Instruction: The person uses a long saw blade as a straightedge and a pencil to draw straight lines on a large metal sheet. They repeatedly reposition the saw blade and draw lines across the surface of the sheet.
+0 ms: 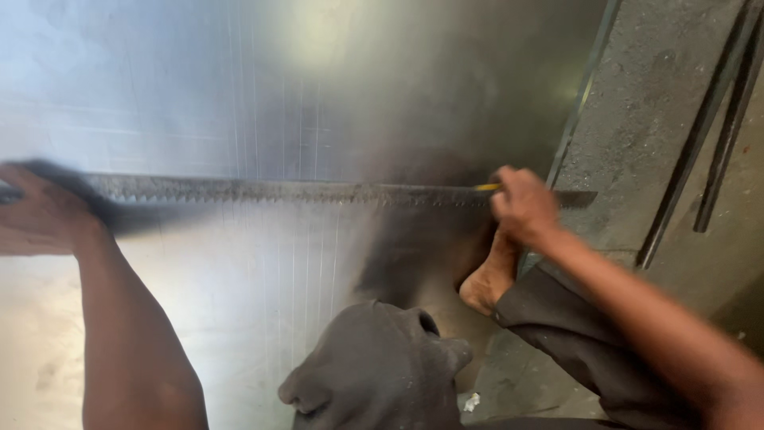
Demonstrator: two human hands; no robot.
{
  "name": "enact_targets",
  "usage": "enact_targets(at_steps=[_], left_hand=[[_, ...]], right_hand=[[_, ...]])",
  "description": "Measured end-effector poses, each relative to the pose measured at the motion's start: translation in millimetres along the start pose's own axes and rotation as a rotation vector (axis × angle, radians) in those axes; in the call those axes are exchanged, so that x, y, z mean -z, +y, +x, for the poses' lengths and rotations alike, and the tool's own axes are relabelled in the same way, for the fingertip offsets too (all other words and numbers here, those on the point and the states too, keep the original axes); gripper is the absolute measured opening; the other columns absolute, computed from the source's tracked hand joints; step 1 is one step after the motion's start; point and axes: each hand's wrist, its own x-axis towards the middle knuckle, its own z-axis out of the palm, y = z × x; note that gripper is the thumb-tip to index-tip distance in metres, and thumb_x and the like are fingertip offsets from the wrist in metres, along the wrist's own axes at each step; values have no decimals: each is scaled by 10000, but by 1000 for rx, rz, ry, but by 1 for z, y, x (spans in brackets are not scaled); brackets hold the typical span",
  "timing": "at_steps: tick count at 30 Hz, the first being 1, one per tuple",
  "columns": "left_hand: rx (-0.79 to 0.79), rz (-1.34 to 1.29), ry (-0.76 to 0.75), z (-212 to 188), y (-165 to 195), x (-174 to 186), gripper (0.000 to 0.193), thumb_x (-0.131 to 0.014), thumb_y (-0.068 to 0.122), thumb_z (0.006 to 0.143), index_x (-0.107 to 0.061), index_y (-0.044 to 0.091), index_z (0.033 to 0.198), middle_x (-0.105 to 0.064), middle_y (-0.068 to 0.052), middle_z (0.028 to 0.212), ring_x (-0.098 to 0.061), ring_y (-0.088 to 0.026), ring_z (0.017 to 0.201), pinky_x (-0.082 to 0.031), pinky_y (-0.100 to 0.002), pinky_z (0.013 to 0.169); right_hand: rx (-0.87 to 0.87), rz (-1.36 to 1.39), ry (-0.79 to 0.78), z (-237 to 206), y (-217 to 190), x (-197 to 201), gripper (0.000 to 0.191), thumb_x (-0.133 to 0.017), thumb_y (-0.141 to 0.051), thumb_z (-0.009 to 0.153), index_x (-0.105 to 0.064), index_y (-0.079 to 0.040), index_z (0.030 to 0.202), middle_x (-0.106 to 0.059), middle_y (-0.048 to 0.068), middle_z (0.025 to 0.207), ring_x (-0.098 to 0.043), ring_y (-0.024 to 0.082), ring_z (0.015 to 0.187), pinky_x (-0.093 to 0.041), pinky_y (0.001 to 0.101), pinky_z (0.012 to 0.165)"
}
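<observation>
A long, worn metal straightedge [278,191] lies across a shiny metal sheet [239,95] on the floor. My left hand [36,215] presses down on its left end. My right hand [521,205] is at its right end, closed around a thin yellow marking tool [487,188] whose tip touches the straightedge. Faint scribed lines run up and down the sheet. My bare foot [487,283] rests on the sheet's right edge, below my right hand.
My bent knee in dark cloth [374,374] is at the bottom middle. Rough concrete floor [645,103] lies right of the sheet. Two dark metal bars [720,119] lie diagonally on the concrete at the far right.
</observation>
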Motion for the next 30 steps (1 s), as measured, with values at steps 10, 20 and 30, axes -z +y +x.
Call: enact_targets(at_steps=[10,20,30], left_hand=[[-64,133,-63,-10,-1,20,562,-629,518,1082,-584,-26,949,-603,-208,998,-568,-342,1006,-457,-508,889],[-92,266,-129,-9,-2,26,835,-514,706,1093,-470,-7,1525,-464,-253,1538,-364,-418,1442,-221,-588,1214],[-109,321,-161,-10,37,45,784,-493,585,1137,-264,67,1679,-240,-150,1756,-185,-320,1650,-119,-488,1383]], right_hand=[[-193,465,551,-30,-96,-91,603,-788,-281,900,-550,-97,1422,-721,185,1152,-707,359,967,-557,421,826],[-127,386,692,-28,-84,-117,588,-758,-276,920,-575,-81,1444,-723,195,1232,-713,385,1063,-562,436,909],[-128,321,740,-22,-89,-118,549,-732,-288,956,-593,-49,1430,-714,221,1242,-703,417,1076,-560,453,945]])
